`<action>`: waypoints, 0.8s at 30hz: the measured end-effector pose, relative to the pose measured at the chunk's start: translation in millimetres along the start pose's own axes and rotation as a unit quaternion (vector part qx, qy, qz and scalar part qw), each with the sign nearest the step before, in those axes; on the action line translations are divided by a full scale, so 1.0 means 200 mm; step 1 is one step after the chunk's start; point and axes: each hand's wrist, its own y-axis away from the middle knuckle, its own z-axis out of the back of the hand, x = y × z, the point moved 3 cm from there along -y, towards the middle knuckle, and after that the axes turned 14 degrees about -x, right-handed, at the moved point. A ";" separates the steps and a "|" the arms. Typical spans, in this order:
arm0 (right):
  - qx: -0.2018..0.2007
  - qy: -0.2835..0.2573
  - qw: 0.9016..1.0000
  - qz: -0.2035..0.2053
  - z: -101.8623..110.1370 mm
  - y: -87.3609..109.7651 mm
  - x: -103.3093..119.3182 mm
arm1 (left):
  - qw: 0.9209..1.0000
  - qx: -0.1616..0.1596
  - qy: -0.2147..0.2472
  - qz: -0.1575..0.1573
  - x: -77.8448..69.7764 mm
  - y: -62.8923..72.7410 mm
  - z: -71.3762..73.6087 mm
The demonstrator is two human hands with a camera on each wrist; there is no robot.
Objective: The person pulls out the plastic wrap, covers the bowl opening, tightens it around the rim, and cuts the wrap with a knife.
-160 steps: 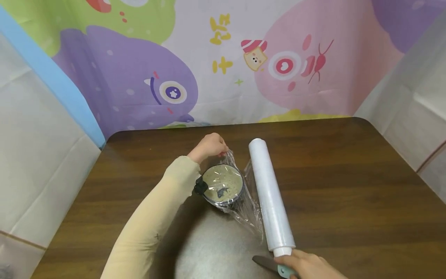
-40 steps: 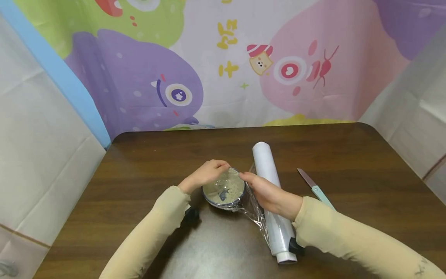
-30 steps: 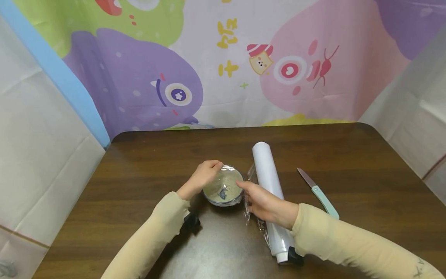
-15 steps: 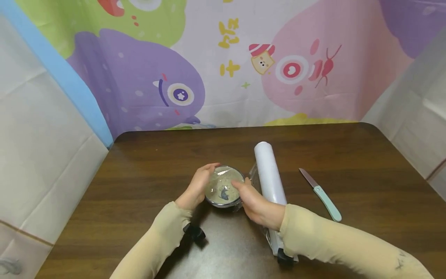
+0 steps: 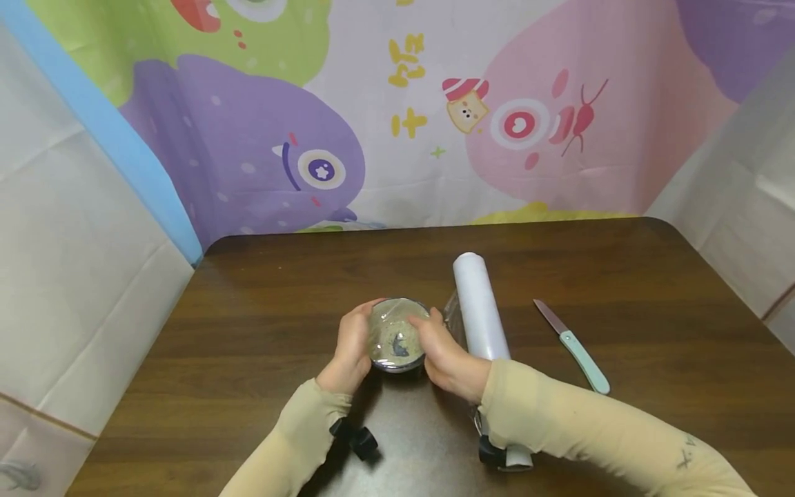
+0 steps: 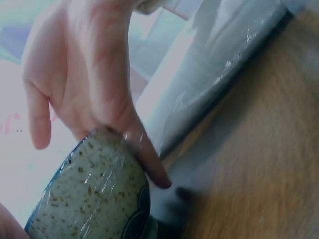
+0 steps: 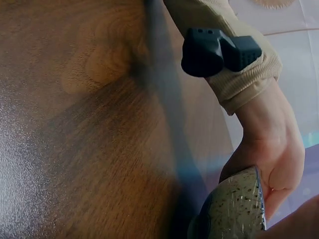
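A small speckled bowl (image 5: 397, 335) with a dark fish painted inside has clear cling film (image 5: 388, 321) stretched over its mouth. My left hand (image 5: 350, 345) curves round the bowl's left side, fingertips at the far rim. On the opposite side my right hand (image 5: 447, 355) cups the wall, its thumb above the rim. In the left wrist view the right hand (image 6: 94, 74) faces the film-covered bowl (image 6: 94, 189), with its thumb apart from the lower fingers. The right wrist view shows the left hand (image 7: 274, 149) wrapped along the bowl (image 7: 237, 206).
A long cling film roll (image 5: 481, 304) lies right of the bowl, partly beneath the right forearm, with loose film (image 5: 455, 317) at its left edge. Further right is a knife (image 5: 574, 348) with a light green handle. A printed cloth (image 5: 410, 172) hangs behind the brown table (image 5: 279, 310).
The right hand earlier held the knife by the roll; the knife now lies at right. Film that ran from bowl to roll has parted. Both hands have moved down round the bowl's sides.
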 end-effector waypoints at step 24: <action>0.077 0.050 0.996 0.012 0.16 0.01 0.21 | 0.997 -0.002 -0.078 -0.018 -0.10 -0.04 0.08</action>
